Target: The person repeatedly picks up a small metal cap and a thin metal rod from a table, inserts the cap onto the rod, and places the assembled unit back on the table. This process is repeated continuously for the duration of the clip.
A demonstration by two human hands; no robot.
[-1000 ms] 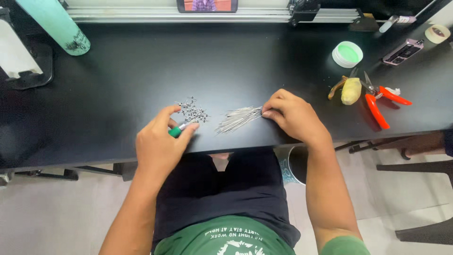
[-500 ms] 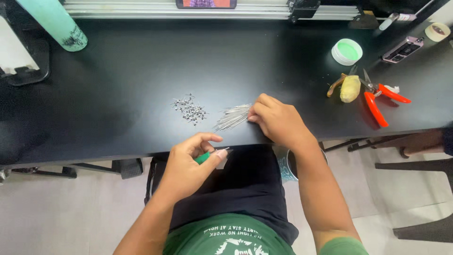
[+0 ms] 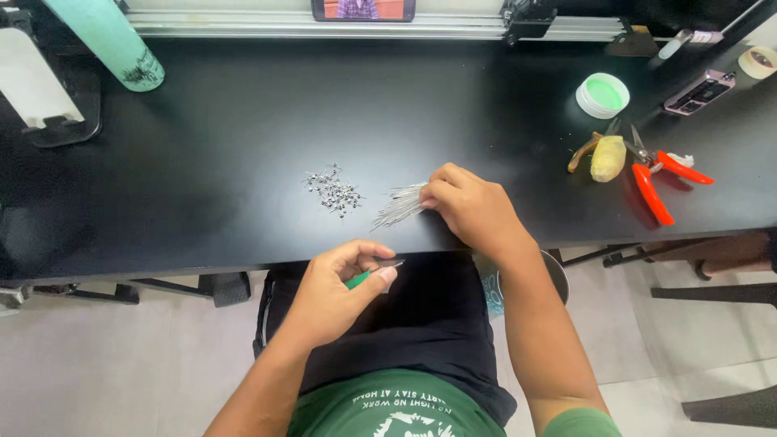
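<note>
My left hand (image 3: 336, 291) is below the table's front edge, over my lap, closed on a small green-handled tool (image 3: 362, 278) with a thin metal tip pointing right. My right hand (image 3: 469, 206) rests on the black table (image 3: 202, 202), its fingertips pinching the end of a bundle of thin silver wires (image 3: 399, 205) that fans out to the left. A small heap of tiny grey metal parts (image 3: 333, 189) lies just left of the wires, touched by neither hand.
Orange-handled cutters (image 3: 655, 180) and a yellow-handled tool (image 3: 605, 156) lie at the right, a round green-filled tin (image 3: 603, 95) behind them. A teal bottle (image 3: 109, 44) stands back left beside a black stand (image 3: 48, 97). A phone (image 3: 363, 9) leans on a metal rail.
My left hand has drawn back from the heap of tiny parts, off the table and down over my lap, still holding the green tool. My right hand stays on the wire bundle.
</note>
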